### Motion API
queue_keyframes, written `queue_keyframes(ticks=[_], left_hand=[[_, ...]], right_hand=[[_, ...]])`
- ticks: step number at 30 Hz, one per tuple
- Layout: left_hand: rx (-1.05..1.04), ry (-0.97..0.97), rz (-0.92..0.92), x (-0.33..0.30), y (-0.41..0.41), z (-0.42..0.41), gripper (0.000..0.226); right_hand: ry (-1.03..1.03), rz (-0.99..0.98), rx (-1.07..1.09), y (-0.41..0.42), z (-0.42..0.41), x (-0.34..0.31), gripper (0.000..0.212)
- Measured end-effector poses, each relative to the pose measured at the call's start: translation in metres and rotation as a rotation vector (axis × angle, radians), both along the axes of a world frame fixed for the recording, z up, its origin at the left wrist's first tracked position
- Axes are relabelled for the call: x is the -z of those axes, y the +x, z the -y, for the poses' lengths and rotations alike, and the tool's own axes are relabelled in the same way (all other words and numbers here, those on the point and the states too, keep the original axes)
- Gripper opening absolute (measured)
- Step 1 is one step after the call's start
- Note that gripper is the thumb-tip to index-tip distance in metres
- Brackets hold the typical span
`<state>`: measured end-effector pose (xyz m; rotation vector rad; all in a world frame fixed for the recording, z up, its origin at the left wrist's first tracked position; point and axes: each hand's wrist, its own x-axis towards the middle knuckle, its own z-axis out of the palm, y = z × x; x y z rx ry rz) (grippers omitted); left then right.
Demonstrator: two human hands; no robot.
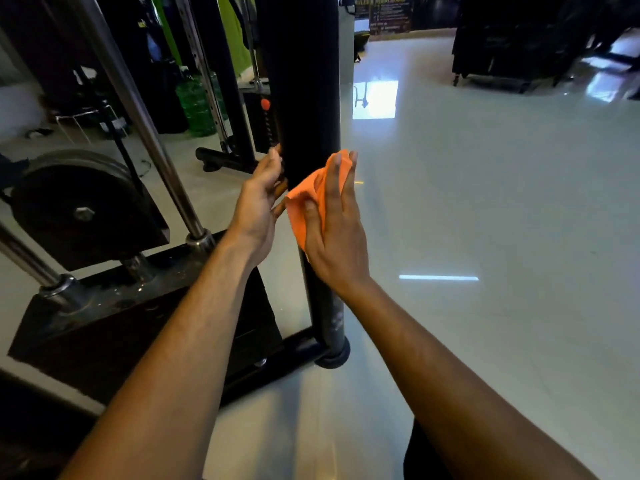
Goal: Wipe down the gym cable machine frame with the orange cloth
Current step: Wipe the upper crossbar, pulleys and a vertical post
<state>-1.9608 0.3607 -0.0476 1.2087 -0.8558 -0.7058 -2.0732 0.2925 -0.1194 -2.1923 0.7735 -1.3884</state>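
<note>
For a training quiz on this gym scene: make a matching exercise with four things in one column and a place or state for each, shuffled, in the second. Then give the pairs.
Column A
1. cloth
2. left hand
3. weight plate
4. knob

Column B
a. black, far left, a bolt at its centre
b. bare, against the left side of the post
c. orange, pressed flat to the post by the right hand
d. small and orange-red, behind the post on its left

Pairs: 1-c, 2-b, 3-a, 4-d
</note>
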Motion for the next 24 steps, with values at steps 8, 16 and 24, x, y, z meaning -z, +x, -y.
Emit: queue_keyframes(ticks=[8,16,24], left_hand=[[0.016,0.072,0.036,0.014,-0.007,-0.008,0.045],[-0.011,0.105,-0.024,0.037,-0.016,0.0,0.027],[-0.016,0.051,0.025,0.063,-0.021,0.006,0.049]], right_hand=[[0.016,-0.141,-0.016,-0.016,-0.019,0.073,0.092],[0.001,-0.112,0.015,-0.008,-0.008,0.067,0.082],[0.051,-0.075,-0.007,-0.009,-0.009,0.1,0.08]])
